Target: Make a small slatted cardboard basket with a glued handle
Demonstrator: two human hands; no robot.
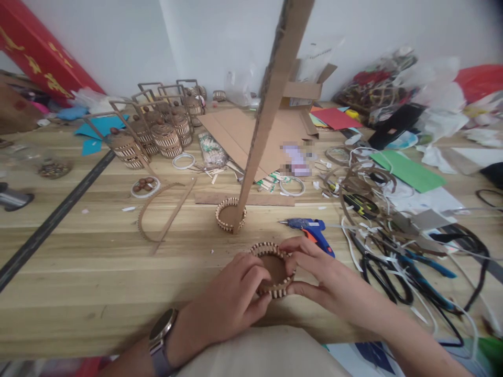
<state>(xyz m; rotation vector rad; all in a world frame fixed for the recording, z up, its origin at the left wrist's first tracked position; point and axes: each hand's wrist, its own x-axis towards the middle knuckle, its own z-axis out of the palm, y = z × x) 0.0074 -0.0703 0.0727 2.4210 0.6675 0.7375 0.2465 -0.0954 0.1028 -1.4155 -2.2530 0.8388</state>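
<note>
Head view: left hand (231, 290) and right hand (324, 269) grip a slatted basket (274, 268) from opposite sides, near centre, probably so it stays steady. Glue gun (312, 228) lies just beyond, right, presumably for quick reach. Farther, a cardboard strip (262, 128) rises at a second basket (227, 215); can't tell if attached.

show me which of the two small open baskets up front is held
The nearer basket: left hand and right hand both grip its rim. The other basket stands farther back, touched by neither, a tall cardboard strip crossing it in view.
</note>
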